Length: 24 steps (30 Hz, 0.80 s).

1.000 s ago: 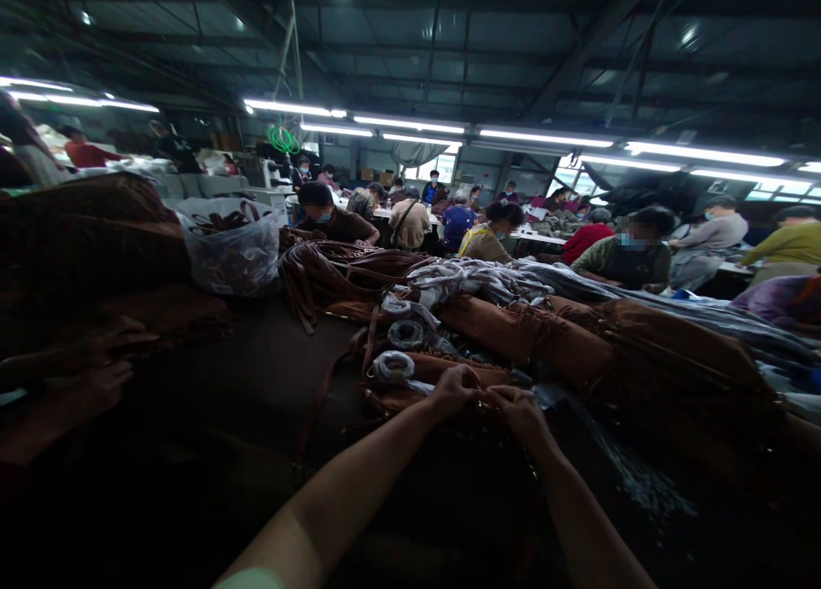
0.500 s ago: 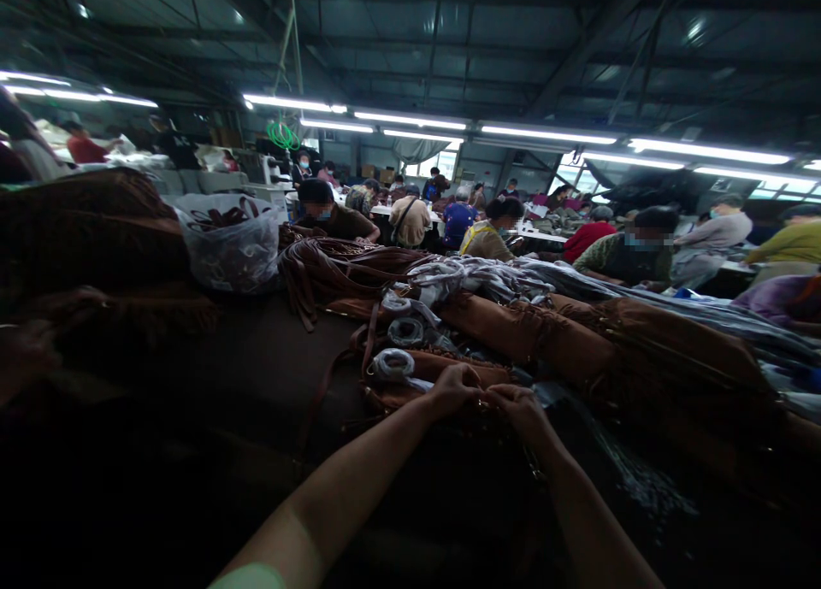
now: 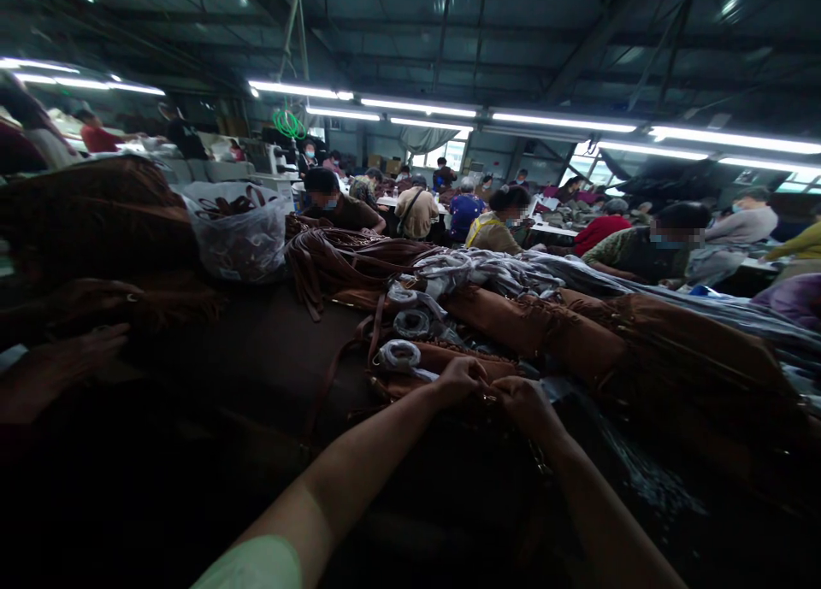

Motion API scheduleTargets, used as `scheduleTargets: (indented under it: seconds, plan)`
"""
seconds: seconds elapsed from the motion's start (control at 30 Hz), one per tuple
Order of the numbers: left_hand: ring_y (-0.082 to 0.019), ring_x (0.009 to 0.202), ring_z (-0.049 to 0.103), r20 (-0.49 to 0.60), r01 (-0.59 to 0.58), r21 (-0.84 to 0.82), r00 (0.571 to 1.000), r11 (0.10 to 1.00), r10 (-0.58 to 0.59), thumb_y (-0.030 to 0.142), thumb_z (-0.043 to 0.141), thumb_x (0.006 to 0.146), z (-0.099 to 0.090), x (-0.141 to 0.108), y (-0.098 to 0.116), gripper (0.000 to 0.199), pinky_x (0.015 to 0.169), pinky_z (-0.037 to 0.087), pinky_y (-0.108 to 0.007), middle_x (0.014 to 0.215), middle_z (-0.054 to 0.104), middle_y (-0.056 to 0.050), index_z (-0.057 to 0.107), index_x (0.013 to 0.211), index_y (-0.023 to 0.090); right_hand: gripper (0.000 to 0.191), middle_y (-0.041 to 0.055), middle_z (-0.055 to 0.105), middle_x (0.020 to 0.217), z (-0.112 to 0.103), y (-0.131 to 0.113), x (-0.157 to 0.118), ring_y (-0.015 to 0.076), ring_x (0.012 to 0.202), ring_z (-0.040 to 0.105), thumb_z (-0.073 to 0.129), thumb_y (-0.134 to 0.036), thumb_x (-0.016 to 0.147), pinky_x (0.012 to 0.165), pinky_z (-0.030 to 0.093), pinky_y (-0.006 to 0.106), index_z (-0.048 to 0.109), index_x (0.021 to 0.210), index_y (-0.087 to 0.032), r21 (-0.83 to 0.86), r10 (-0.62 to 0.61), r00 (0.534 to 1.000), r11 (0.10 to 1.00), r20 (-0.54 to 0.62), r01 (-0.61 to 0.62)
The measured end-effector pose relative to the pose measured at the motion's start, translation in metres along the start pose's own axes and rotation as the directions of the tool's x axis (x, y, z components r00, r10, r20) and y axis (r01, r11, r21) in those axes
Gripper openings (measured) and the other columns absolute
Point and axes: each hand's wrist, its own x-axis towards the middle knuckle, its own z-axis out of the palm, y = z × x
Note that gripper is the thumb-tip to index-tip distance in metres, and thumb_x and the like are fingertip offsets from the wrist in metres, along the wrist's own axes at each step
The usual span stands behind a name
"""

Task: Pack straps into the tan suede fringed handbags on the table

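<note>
A brown fringed bag point(image 3: 442, 360) lies in front of me with its strap looped off to the left. My left hand point(image 3: 460, 382) is closed in a pinch at the bag's near right edge. Fingertip to fingertip with it, my right hand point(image 3: 529, 405) pinches the same edge, where a small gold metal glint shows. The exact bit between the fingers is too small and dark to make out. Rings wrapped in white material point(image 3: 398, 355) rest on the bag beside my left hand. A metal chain or clasp point(image 3: 540, 459) hangs by my right wrist.
Brown straps point(image 3: 339, 256) are heaped behind the bag, near a clear plastic bag point(image 3: 236, 230) of strap pieces. More brown bags point(image 3: 535, 322) lie to the right, along with clear plastic point(image 3: 632, 461). At the left, a co-worker's hands point(image 3: 70, 358) handle brown fringed material.
My hands stay pinched at the bag's edge, with the fingers slightly shifted. The co-worker's hands at left have moved further into view. The whole view has shifted slightly.
</note>
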Motion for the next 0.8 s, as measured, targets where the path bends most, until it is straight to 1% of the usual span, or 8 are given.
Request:
scheduleTargets:
  seconds: [0.23, 0.33, 0.43, 0.53, 0.6, 0.67, 0.7, 0.8]
  plan:
    - [-0.008, 0.049, 0.053, -0.02, 0.068, 0.049, 0.998, 0.997, -0.067, 0.001, 0.07, 0.05, -0.004, 0.008, -0.008, 0.026, 0.052, 0.046, -0.022, 0.055, 0.056, 0.006, 0.057, 0.069, 0.011, 0.026, 0.0078, 0.068, 0.077, 0.009, 0.002, -0.002, 0.0182, 0.074, 0.061, 0.047, -0.008, 0.07, 0.061, 0.04, 0.025, 0.069, 0.072, -0.021, -0.211, -0.168, 0.98, 0.959, 0.106, 0.187]
    - [-0.01, 0.058, 0.056, 0.002, 0.041, 0.269, 0.999, 0.962, -0.043, 0.007, 0.072, 0.057, -0.003, 0.007, -0.003, 0.021, 0.059, 0.049, -0.024, 0.063, 0.06, 0.002, 0.061, 0.074, 0.01, 0.028, 0.007, 0.069, 0.083, 0.009, 0.002, -0.002, 0.0196, 0.078, 0.064, 0.047, -0.01, 0.072, 0.062, 0.043, 0.026, 0.071, 0.081, -0.023, -0.227, -0.172, 0.978, 0.954, 0.122, 0.196]
    - [-0.015, 0.075, 0.06, 0.055, -0.103, 0.615, 0.995, 0.781, 0.087, 0.021, 0.07, 0.068, -0.013, -0.007, 0.017, 0.026, 0.073, 0.05, -0.028, 0.083, 0.065, -0.002, 0.064, 0.092, 0.014, 0.031, 0.0033, 0.069, 0.095, 0.007, 0.005, -0.004, 0.0176, 0.077, 0.066, 0.041, -0.021, 0.084, 0.06, 0.044, 0.025, 0.068, 0.098, -0.026, -0.253, -0.124, 0.989, 0.957, 0.08, 0.141]
    - [-0.02, 0.099, 0.058, -0.01, -0.143, 0.897, 0.94, 0.418, 0.342, 0.031, 0.06, 0.08, -0.046, -0.038, 0.046, 0.029, 0.089, 0.046, -0.033, 0.104, 0.064, -0.006, 0.061, 0.106, 0.019, 0.032, 0.0038, 0.067, 0.106, 0.005, 0.005, -0.01, 0.0183, 0.078, 0.067, 0.038, -0.034, 0.09, 0.061, 0.047, 0.027, 0.064, 0.107, -0.026, -0.301, -0.102, 0.994, 0.95, -0.034, 0.087]
    - [-0.023, 0.112, 0.052, -0.165, 0.055, 0.966, 0.883, 0.252, 0.439, 0.031, 0.055, 0.083, -0.078, -0.06, 0.064, 0.03, 0.098, 0.041, -0.036, 0.114, 0.06, -0.01, 0.059, 0.11, 0.018, 0.035, 0.005, 0.065, 0.11, 0.003, 0.0, -0.015, 0.0194, 0.076, 0.067, 0.037, -0.039, 0.091, 0.062, 0.048, 0.029, 0.061, 0.113, -0.026, -0.338, -0.085, 0.989, 0.94, -0.123, 0.039]
    - [-0.025, 0.111, 0.053, -0.345, 0.297, 0.937, 0.871, 0.185, 0.349, 0.036, 0.057, 0.081, -0.11, -0.075, 0.075, 0.037, 0.097, 0.042, -0.036, 0.115, 0.06, -0.013, 0.059, 0.111, 0.017, 0.036, 0.0055, 0.064, 0.112, 0.002, -0.011, -0.017, 0.0198, 0.076, 0.066, 0.037, -0.041, 0.092, 0.06, 0.048, 0.03, 0.06, 0.115, -0.027, -0.37, -0.087, 0.981, 0.929, -0.174, 0.017]
    - [-0.024, 0.107, 0.056, -0.387, 0.352, 0.92, 0.887, 0.171, 0.251, 0.038, 0.056, 0.08, -0.124, -0.078, 0.077, 0.036, 0.092, 0.044, -0.034, 0.112, 0.062, -0.012, 0.061, 0.109, 0.018, 0.035, 0.0054, 0.063, 0.113, 0.003, -0.019, -0.016, 0.0196, 0.078, 0.066, 0.036, -0.04, 0.092, 0.061, 0.048, 0.03, 0.06, 0.115, -0.028, -0.376, -0.107, 0.979, 0.926, -0.177, 0.033]
    - [-0.021, 0.094, 0.063, -0.396, 0.382, 0.91, 0.916, 0.162, 0.065, 0.033, 0.053, 0.081, -0.145, -0.078, 0.079, 0.027, 0.081, 0.048, -0.029, 0.101, 0.068, -0.008, 0.067, 0.101, 0.022, 0.031, 0.0043, 0.062, 0.114, 0.013, -0.048, -0.008, 0.0185, 0.086, 0.065, 0.038, -0.035, 0.093, 0.067, 0.048, 0.028, 0.063, 0.11, -0.026, -0.354, -0.197, 0.97, 0.926, -0.143, 0.136]
